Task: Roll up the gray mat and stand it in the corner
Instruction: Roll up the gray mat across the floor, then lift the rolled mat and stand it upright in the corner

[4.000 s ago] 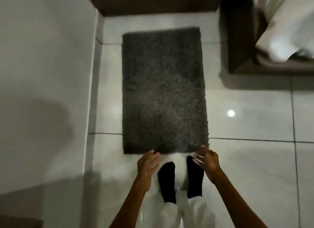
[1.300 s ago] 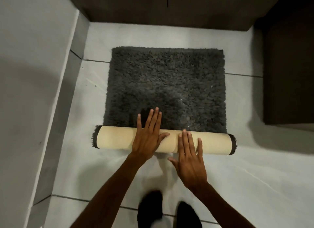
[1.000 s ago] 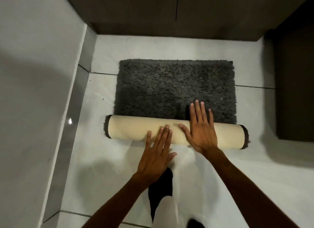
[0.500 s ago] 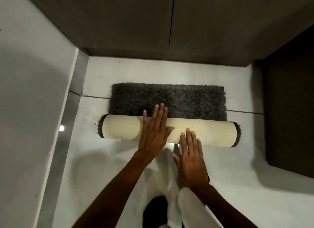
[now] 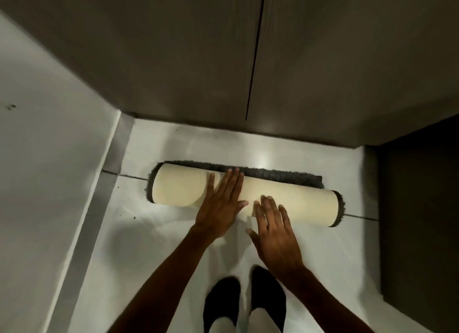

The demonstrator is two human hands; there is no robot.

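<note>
Nearest, two feet in black socks (image 5: 244,300) stand on the pale tiled floor (image 5: 154,245), with light trouser legs just showing at the bottom edge. Both bare forearms reach forward from there. Neither hand has a closed grip: the right hand (image 5: 274,229) is flat and spread, its fingertips (image 5: 267,199) resting on the near side of the roll, palm over the floor. The left hand (image 5: 222,202) lies flat, fingers together, across the top of the roll, its tips reaching the far edge.

Under them the gray mat (image 5: 244,194) lies across the floor, rolled almost all the way, cream backing outward and dark shaggy pile showing at both ends. A narrow strip of unrolled pile (image 5: 278,175) remains flat just behind the roll, toward the right.

Beyond that is a bare band of floor, then the dark cabinet doors (image 5: 223,59) with a vertical seam. A light wall (image 5: 44,158) runs along the left, and a dark panel (image 5: 419,208) stands at the right.
</note>
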